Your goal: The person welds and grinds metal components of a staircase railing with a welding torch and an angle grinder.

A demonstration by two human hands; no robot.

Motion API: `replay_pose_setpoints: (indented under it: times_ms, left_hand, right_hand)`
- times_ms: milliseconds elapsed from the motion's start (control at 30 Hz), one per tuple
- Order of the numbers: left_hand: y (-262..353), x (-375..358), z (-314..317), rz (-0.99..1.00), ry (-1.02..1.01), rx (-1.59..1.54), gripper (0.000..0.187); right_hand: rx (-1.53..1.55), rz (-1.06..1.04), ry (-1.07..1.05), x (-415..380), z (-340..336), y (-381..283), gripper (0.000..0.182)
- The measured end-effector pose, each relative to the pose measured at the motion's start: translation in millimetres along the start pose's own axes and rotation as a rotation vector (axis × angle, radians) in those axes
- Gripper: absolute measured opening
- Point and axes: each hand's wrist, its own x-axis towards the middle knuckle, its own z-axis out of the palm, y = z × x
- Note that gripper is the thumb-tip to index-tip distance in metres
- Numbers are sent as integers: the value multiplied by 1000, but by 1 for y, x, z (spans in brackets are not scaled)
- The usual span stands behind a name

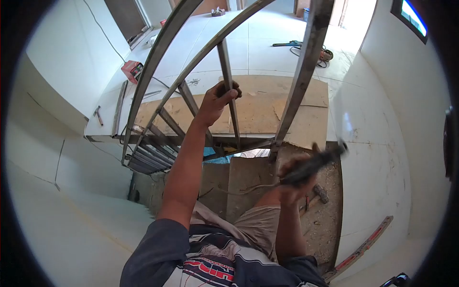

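My left hand is wrapped round a thin upright square metal bar of the stair railing. That bar runs from the curved upper rail down to the lower rail. In my right hand is a long black hand tool, smeared by motion, its tip pointing up and to the right. A cable trails leftward from it across the steps. The tool is to the right of the thick metal post, apart from the railing.
Cardboard sheets cover the landing edge. A red machine and a hammer lie left; a corded power tool lies at the back right. Below my right hand is a heavy hammer. A spirit level leans lower right.
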Motion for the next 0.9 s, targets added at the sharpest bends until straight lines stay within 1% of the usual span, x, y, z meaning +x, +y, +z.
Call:
replay_pose_setpoints:
  times_ms: [67,133,200,267,300,333,400,433,500,567,633,700,733,767,800,833,867,900]
  left_hand:
    - [2,0,1,-8,-2,-5,35]
    - [2,2,0,-1,-1,-10,35]
    - [-2,2,1,-3,-30,-16,35]
    - [-8,5,-2,71,1,29,35]
    - [-12,6,-2,61,-38,17,35]
    - [-16,8,-2,88,-19,12,34]
    - [-19,9,-1,122,17,37,32]
    - [-18,8,0,119,19,76,30]
    - [-28,14,-4,165,-7,50,28]
    - [-35,16,-2,118,37,-12,27]
    - [-36,17,1,113,67,4,27]
    - [-41,17,11,177,108,-31,27]
    - [-42,14,13,189,102,-14,29]
    - [-43,14,16,218,103,-1,33]
    - [-44,15,21,253,131,92,52]
    - [-48,16,20,227,73,94,52]
    - [-53,20,15,237,88,119,53]
    - [-54,22,16,253,108,139,55]
  right_hand:
    - [-676,-615,-275,11,-44,-3,77]
    - [-528,-526,98,31,-81,-5,58]
    - [-408,-372,407,59,-106,-25,52]
    - [-360,-281,672,108,-145,-29,43]
    - [-408,-213,816,123,-152,-27,41]
    - [-446,-145,955,138,-161,-27,39]
    - [-459,-173,654,187,-283,-28,38]
    - [-439,-210,696,172,-276,-31,38]
    - [-491,-186,708,146,-266,-32,34]
    - [-1356,-432,973,140,-305,-35,40]
    - [-1400,-700,1050,100,-288,-39,48]
    - [-1312,-656,985,37,-255,-42,48]
    - [-1309,-625,1081,-11,-246,-35,48]
    - [-1147,-635,1001,-51,-232,-27,46]
    - [-980,-659,910,-84,-219,-14,45]
    - [-967,-646,996,-125,-210,7,44]
    - [-954,-639,1077,-171,-196,30,42]
    - [-1149,-544,1276,-214,-183,56,40]
